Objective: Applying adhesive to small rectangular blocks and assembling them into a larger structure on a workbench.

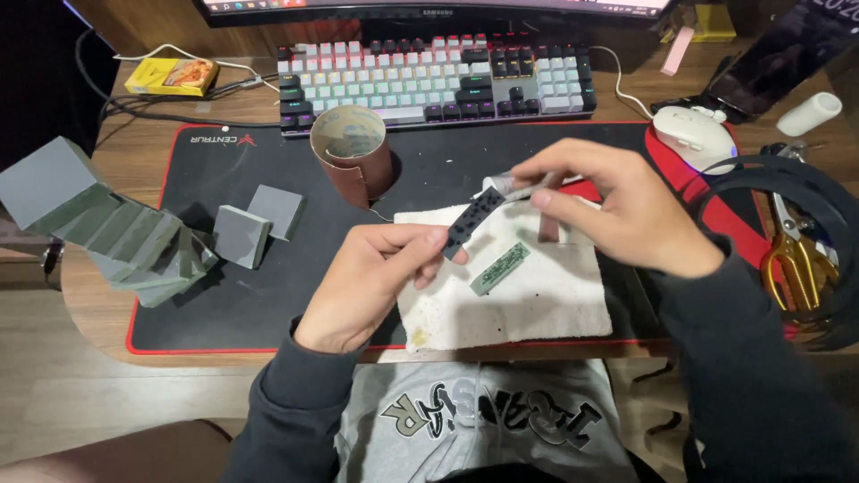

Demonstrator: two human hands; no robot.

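Black perforated strip, pinched in our left hand above white cloth; right hand grips small tube; we judge the thin pinch may slip.

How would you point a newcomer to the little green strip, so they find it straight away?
Start at the black desk mat before the keyboard, then find the white cloth near its front edge. The green strip lies flat on that cloth, below the left hand; unlike the dark perforated strip pinched above, it is green and untouched.
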